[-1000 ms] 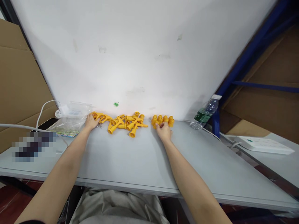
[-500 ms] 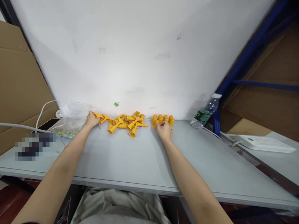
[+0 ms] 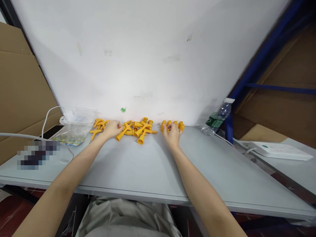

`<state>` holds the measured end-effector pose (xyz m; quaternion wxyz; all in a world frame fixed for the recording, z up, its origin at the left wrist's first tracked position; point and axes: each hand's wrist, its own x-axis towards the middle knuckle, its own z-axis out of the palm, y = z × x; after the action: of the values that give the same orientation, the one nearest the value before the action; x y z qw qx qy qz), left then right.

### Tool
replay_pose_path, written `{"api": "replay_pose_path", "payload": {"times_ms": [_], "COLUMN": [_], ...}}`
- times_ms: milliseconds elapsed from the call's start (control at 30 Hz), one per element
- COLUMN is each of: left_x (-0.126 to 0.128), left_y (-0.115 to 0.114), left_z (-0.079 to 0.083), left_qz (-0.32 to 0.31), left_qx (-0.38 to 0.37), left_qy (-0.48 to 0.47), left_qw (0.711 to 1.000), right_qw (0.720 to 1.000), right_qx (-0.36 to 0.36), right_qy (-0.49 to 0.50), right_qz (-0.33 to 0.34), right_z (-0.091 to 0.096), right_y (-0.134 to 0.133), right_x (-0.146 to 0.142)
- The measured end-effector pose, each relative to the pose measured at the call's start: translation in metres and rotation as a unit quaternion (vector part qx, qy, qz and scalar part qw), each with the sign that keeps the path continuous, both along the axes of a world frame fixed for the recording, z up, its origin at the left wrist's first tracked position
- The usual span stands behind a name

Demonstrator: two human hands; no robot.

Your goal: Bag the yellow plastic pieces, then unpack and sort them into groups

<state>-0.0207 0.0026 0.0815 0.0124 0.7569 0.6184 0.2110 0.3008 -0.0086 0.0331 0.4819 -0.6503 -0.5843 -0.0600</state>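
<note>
My left hand [image 3: 112,129] reaches to the left end of a loose pile of yellow plastic pieces [image 3: 140,129], its fingertips closed at a ribbed cone-shaped piece there; the hand partly hides that piece. Cones with flared open ends and branched parts make up the pile. Farther left lie yellow T-shaped handles [image 3: 95,132], with small metal bits by them. Over on the right, my right hand [image 3: 172,135] has thumb and fingers around a yellow cone-shaped piece in front of a row of upright yellow cones [image 3: 181,125]. The fingers cover most of it.
A clear plastic bag [image 3: 76,128] and a phone [image 3: 51,132] lie at left, beside white cables. A water bottle [image 3: 217,118] leans at right near a blue post. Farther right is a white power strip [image 3: 278,150]. A white panel [image 3: 153,65] rises behind the table.
My left hand has moved right, from the T-shaped handles to the pile, uncovering the handles. My right hand has stayed at the row of cones, shifting only slightly.
</note>
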Motion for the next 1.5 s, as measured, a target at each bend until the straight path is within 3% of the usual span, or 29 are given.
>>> {"api": "replay_pose_path", "payload": {"times_ms": [200,333,433,533,633,733,800,867,933,1000,1067,1167,1233,1333,1500], "left_x": [0.023,0.024,0.029,0.043,0.059,0.07,0.073,0.069,0.056,0.033,0.002,-0.049,-0.076,-0.099,-0.102], "left_y": [-0.011,-0.013,-0.015,-0.018,-0.025,-0.033,-0.038,-0.041,-0.041,-0.038,-0.033,-0.029,-0.031,-0.037,-0.044], "left_z": [-0.007,-0.012,-0.011,-0.005,0.003,0.01,0.013,0.014,0.014,0.015,0.015,0.016,0.015,0.011,0.004], "left_qz": [-0.006,0.005,-0.025,-0.071,-0.1,-0.119,-0.132,-0.148,-0.135,-0.061,0.081,0.246,0.295,0.268,0.237], "left_qx": [-0.114,-0.09,-0.051,-0.043,-0.071,-0.128,-0.162,-0.178,-0.161,-0.113,-0.056,-0.083,-0.146,-0.23,-0.215], "left_qy": [0.07,-0.025,-0.14,-0.266,-0.386,-0.462,-0.474,-0.449,-0.373,-0.237,-0.07,0.07,0.12,0.171,0.187], "left_qw": [0.991,0.996,0.988,0.96,0.914,0.869,0.855,0.863,0.904,0.963,0.993,0.963,0.936,0.92,0.929], "right_qw": [0.998,0.993,0.983,0.957,0.909,0.867,0.854,0.853,0.858,0.866,0.878,0.897,0.904,0.906,0.91], "right_qx": [0.023,0.047,0.045,0.006,-0.04,-0.059,-0.068,-0.086,-0.101,-0.108,-0.1,-0.077,-0.064,-0.052,-0.042], "right_qy": [-0.041,-0.055,-0.041,0.014,0.104,0.181,0.213,0.231,0.241,0.248,0.252,0.246,0.24,0.237,0.235], "right_qz": [0.044,0.098,0.171,0.29,0.401,0.461,0.469,0.46,0.442,0.421,0.394,0.358,0.349,0.347,0.339], "right_z": [0.004,0.009,0.013,0.015,0.014,0.01,0.008,0.006,0.004,0.003,0.002,0.0,0.0,0.0,-0.001], "right_y": [-0.006,-0.012,-0.018,-0.025,-0.03,-0.032,-0.031,-0.029,-0.026,-0.024,-0.021,-0.018,-0.017,-0.016,-0.015], "right_x": [-0.013,-0.025,-0.043,-0.068,-0.09,-0.102,-0.102,-0.1,-0.096,-0.093,-0.091,-0.087,-0.085,-0.082,-0.08]}}
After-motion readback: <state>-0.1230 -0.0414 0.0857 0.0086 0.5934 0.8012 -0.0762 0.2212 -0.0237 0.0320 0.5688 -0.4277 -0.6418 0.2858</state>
